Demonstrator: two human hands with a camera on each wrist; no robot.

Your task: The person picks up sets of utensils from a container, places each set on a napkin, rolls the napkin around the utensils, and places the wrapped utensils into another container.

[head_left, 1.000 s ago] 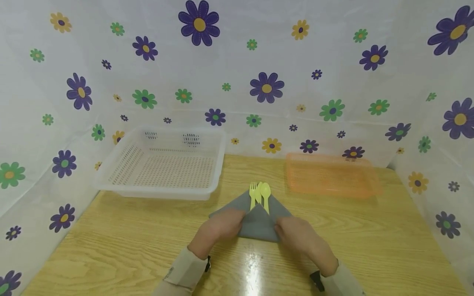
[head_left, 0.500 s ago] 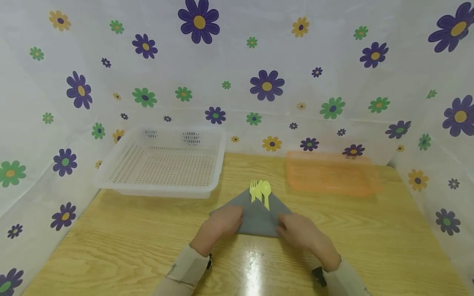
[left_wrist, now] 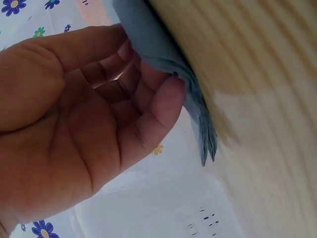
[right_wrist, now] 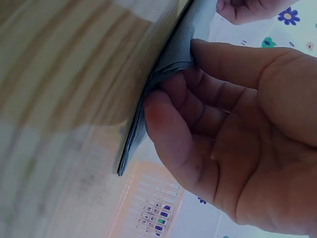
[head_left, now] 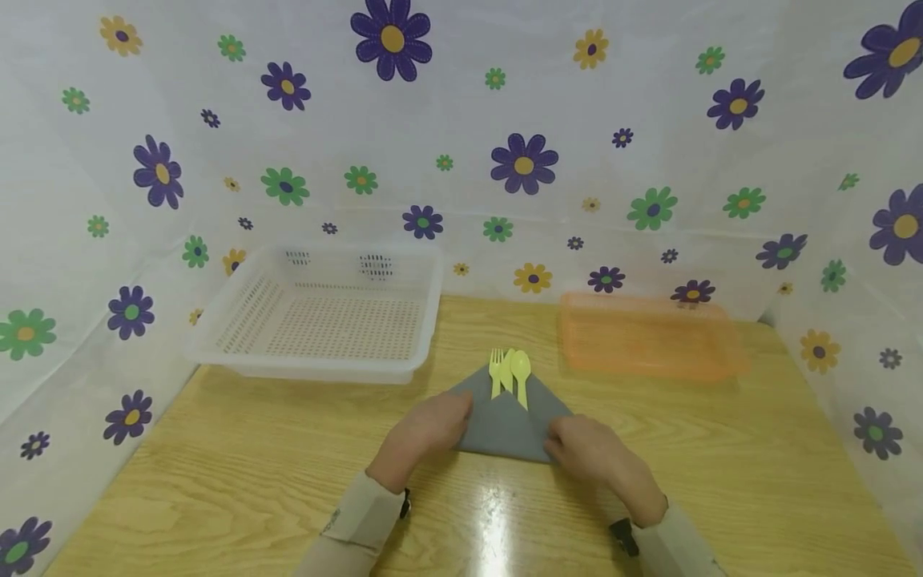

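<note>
Three sides of the scene are closed in by a white sheet [head_left: 433, 100] printed with purple, green and yellow flowers. Before it lies a wood-grain counter [head_left: 216, 473], with a glare spot near its front edge. At the back left sits a white slotted basket [head_left: 310, 371]; at the back right, a smaller, shallower orange basket [head_left: 649, 369]. Between and in front of them, at the middle of the counter, is a grey folded napkin [head_left: 505, 437], its upper flap ending in a point. A person's left hand [head_left: 434, 423] pinches its left edge between thumb and curled fingers; the right hand [head_left: 587, 449] pinches the right edge the same way. Smallest are the pale yellow utensils poking from the napkin's far side: fork [head_left: 496, 366] at left, spoon [head_left: 521, 365] at right, and a partly hidden piece [head_left: 508, 372] between them.
</note>
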